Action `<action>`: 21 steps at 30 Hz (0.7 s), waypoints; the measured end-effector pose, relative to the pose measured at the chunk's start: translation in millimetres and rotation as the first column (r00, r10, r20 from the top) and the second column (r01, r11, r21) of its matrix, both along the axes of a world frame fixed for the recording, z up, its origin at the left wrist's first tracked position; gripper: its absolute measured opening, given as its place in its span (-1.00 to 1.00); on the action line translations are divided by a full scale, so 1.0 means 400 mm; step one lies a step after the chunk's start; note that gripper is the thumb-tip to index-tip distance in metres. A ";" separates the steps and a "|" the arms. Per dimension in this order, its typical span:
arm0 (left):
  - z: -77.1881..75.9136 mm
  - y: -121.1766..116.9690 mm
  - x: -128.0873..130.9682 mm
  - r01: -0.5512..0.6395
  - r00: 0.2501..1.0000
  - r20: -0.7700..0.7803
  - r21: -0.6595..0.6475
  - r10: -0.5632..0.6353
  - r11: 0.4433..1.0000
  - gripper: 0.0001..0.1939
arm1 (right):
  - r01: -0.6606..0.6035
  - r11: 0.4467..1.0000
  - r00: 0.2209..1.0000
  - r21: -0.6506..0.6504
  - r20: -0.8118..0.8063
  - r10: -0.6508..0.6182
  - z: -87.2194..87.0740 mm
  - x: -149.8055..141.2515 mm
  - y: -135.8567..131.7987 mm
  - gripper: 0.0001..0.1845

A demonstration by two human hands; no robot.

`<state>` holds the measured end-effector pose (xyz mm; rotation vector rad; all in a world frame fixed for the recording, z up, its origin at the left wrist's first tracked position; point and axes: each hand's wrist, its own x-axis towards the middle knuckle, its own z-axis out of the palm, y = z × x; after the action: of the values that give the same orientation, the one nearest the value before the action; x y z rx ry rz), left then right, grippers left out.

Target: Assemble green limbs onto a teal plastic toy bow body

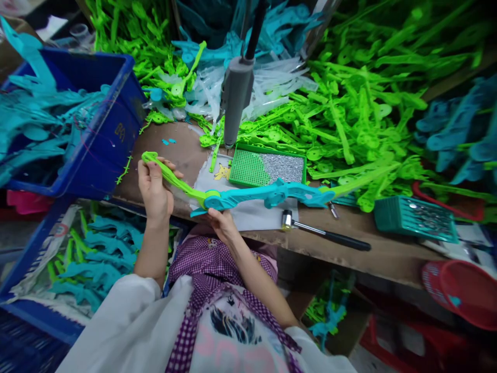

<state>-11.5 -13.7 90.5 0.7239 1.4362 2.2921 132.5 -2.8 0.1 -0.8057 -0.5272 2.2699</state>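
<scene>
My left hand (155,189) pinches a bright green plastic arm (176,181) near its far end. That green arm joins a long light-blue plastic body (248,196) at a round joint. Just under this joint, the fingers of my right hand (222,224) grip the blue body's end. From the body's other end a second green arm (361,176) reaches out to the right. The joined piece spans the front of the bench, above a green tray (248,168) of small silver metal pins. A hammer (326,235) with a black handle lies below the blue body.
A grey upright tool (236,98) hangs over the bench. Heaps of green parts (334,114) fill the back and right. A blue bin (116,119) of blue parts stands left; a lower crate (23,305) holds more pieces. Teal trays (413,220) sit right, above a red bucket (462,290).
</scene>
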 end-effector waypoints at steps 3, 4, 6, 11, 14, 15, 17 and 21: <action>-0.016 0.007 0.019 0.040 0.999 0.017 -0.038 -0.039 0.998 -0.63 | 0.007 0.999 1.000 0.033 0.015 -0.007 0.018 0.004 -0.002 -0.60; -0.022 0.007 0.026 0.064 0.998 0.025 -0.040 -0.063 0.997 -0.63 | 0.015 0.999 1.000 0.034 0.023 -0.015 0.024 0.005 -0.004 -0.61; -0.033 0.005 0.036 0.098 0.995 0.027 -0.027 -0.097 0.995 -0.63 | 0.040 0.999 0.999 0.015 0.035 -0.041 0.035 0.004 -0.008 -0.64; -0.053 -0.013 0.043 0.126 0.992 0.017 0.032 -0.126 0.992 -0.62 | 0.079 0.996 0.996 -0.051 0.032 -0.077 0.047 0.004 -0.025 -0.62; -0.051 -0.018 0.055 0.143 0.988 0.045 0.045 -0.145 0.989 -0.61 | 0.098 0.993 0.995 -0.073 0.034 -0.095 0.050 0.011 -0.028 -0.56; -0.048 -0.017 0.061 0.149 0.987 0.054 0.042 -0.151 0.988 -0.61 | 0.103 0.992 0.994 -0.074 0.033 -0.101 0.052 0.015 -0.027 -0.55; -0.040 -0.006 0.069 0.161 0.985 0.063 0.035 -0.163 0.986 -0.61 | 0.112 0.991 0.994 -0.070 0.028 -0.110 0.057 0.024 -0.022 -0.55; -0.016 0.036 0.072 0.209 0.977 0.047 0.001 -0.208 0.978 -0.65 | 0.066 0.997 0.998 -0.040 0.002 -0.066 0.071 0.045 -0.007 -0.56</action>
<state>17.2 0.6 83.9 0.7745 1.2786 2.1312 150.6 -5.4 28.6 -0.8320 -0.4506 2.2257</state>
